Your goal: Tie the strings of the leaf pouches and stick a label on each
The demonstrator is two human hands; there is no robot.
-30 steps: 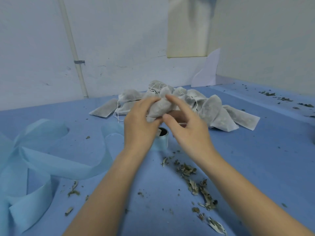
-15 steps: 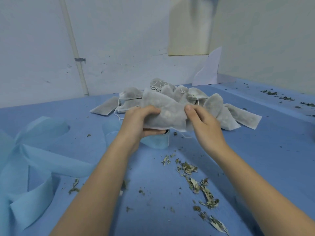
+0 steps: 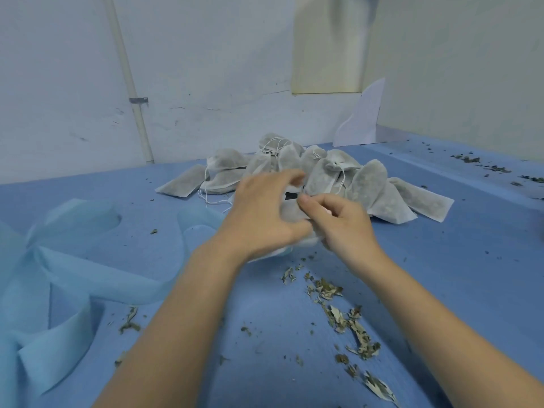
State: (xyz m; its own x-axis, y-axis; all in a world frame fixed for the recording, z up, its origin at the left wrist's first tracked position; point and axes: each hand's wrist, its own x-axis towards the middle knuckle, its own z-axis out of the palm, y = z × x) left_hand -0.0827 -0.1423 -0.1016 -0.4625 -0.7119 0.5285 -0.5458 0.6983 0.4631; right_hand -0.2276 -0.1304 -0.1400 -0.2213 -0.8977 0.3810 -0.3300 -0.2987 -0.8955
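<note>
Item, leaf pouch in work: grey-white fabric, held between my two hands near the middle of the blue surface, just in front of the pile; a dark patch shows on it between my hands, blurred. My left hand curls over its left side, fingers bent around the fabric. My right hand holds the right side, thumb and forefinger pinched together at its top; whether a string sits in that pinch I cannot tell. Both hands cover most of the pouch.

Item, pile of pouches: heaped just behind, toward the far edge, white strings trailing from several.

Item, pale blue fabric strip: looped along the left edge, one loop reaching under my left wrist.

Item, dried leaf scraps: scattered in front of my hands toward the near edge, between my forearms; more at the far right corner.

Item, white pipe: upright on the wall behind.
</note>
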